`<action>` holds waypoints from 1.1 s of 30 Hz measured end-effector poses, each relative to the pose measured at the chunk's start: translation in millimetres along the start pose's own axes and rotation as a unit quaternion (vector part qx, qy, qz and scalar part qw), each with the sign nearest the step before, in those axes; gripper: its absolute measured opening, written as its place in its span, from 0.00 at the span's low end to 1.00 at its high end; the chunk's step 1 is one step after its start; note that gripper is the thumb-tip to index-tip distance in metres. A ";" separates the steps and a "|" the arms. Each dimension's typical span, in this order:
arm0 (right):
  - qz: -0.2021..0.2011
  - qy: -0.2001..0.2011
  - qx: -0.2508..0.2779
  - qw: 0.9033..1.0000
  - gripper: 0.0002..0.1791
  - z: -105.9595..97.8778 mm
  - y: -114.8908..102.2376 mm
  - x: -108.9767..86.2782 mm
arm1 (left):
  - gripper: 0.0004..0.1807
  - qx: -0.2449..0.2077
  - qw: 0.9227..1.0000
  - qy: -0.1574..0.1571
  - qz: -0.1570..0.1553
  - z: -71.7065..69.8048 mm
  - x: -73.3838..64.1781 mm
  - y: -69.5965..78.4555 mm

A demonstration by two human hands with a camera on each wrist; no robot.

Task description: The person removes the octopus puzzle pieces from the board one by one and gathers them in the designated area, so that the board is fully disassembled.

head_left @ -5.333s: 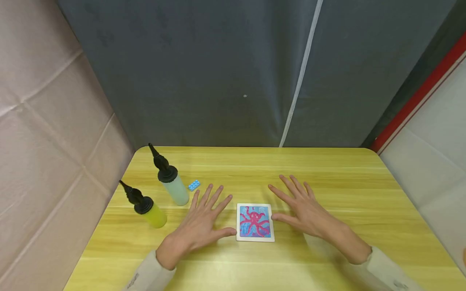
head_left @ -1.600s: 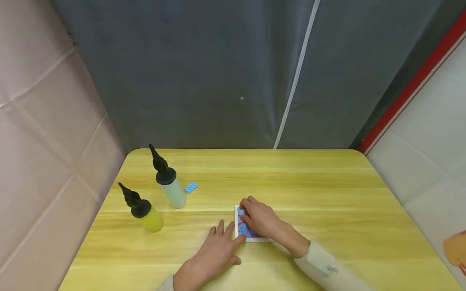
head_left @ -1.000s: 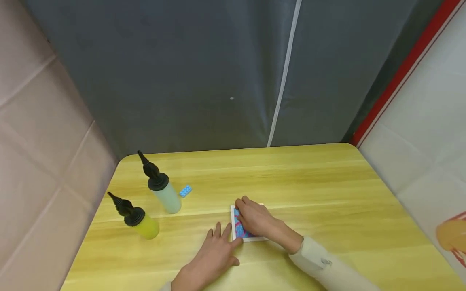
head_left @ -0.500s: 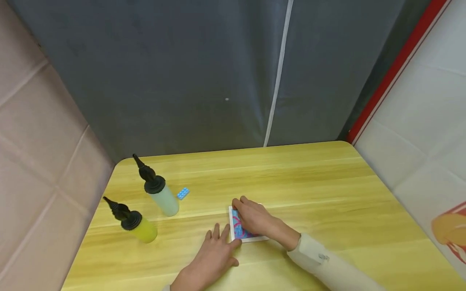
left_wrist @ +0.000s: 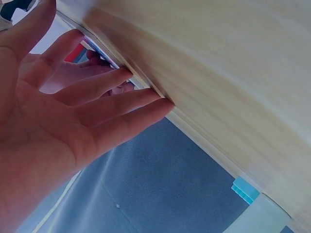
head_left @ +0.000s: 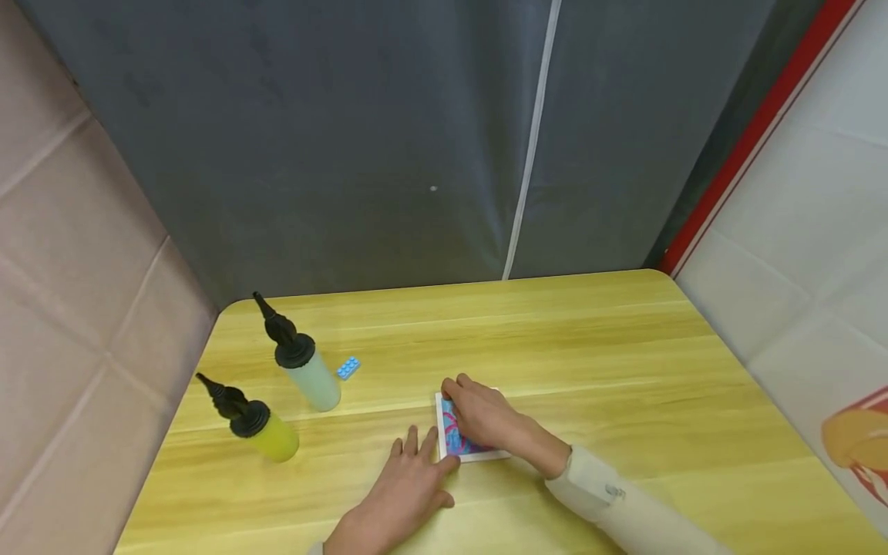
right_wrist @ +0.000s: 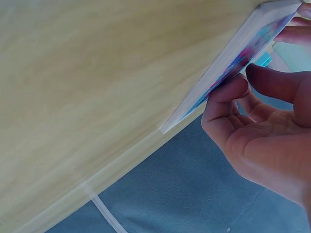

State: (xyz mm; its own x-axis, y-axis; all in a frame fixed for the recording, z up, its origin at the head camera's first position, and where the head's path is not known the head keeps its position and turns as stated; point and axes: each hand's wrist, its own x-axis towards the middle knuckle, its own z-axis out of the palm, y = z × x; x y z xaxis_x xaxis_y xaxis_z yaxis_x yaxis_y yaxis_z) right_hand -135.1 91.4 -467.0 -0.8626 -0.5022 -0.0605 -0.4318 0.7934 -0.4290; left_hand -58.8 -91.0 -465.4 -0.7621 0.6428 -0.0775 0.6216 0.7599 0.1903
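Observation:
A square picture (head_left: pixel 452 441) in a white frame lies flat on the table, mostly covered by my right hand (head_left: pixel 486 416). In the right wrist view that hand's fingers are curled against the picture's face, its thumb close to the bent index finger. Nothing shows between them, though the fingertips are partly hidden. My left hand (head_left: pixel 402 489) rests on the table to the lower left, fingers extended and spread. Its index fingertip touches the frame's near left corner. The left wrist view shows these long, straight fingers (left_wrist: pixel 131 109) against the tabletop.
On the left stand two hand pumps with black nozzles, one yellow (head_left: pixel 276 442) and one pale green (head_left: pixel 317 383). A blue toy brick (head_left: pixel 348 368) lies beside the green one. A grey curtain (head_left: pixel 333 154) hangs behind the table (head_left: pixel 590 339); fabric walls flank it.
Earlier, both hands were spread at either side of the octopus picture; now both are on it. The head view has turned slightly. Over the last half second the hands barely move.

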 end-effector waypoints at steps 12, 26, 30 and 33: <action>0.012 -0.011 0.016 1.000 0.06 -0.6 0.6 4.1 | 0.23 -0.003 1.000 0.007 0.002 0.9 -1.2 0.5; 0.035 -0.023 0.051 0.998 0.09 -1.6 -0.5 6.8 | 0.20 -0.002 1.000 0.012 0.000 1.2 -3.0 0.0; 0.030 -0.023 0.056 0.998 0.06 -2.8 0.0 7.4 | 0.22 -0.007 1.000 0.010 0.002 1.2 -2.9 0.1; 0.021 -0.026 0.051 0.998 0.06 -5.0 -0.6 5.2 | 0.23 -0.009 1.000 0.009 0.008 0.5 -1.4 -0.1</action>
State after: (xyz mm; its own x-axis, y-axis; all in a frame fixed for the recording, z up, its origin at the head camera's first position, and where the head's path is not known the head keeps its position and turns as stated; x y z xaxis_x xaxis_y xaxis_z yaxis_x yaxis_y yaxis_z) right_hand -140.7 90.0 -462.6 -0.8632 -0.4888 -0.1266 -0.3640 0.7762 -0.5149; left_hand -57.7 -91.9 -465.8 -0.7546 0.6536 -0.0575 0.6310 0.7469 0.2098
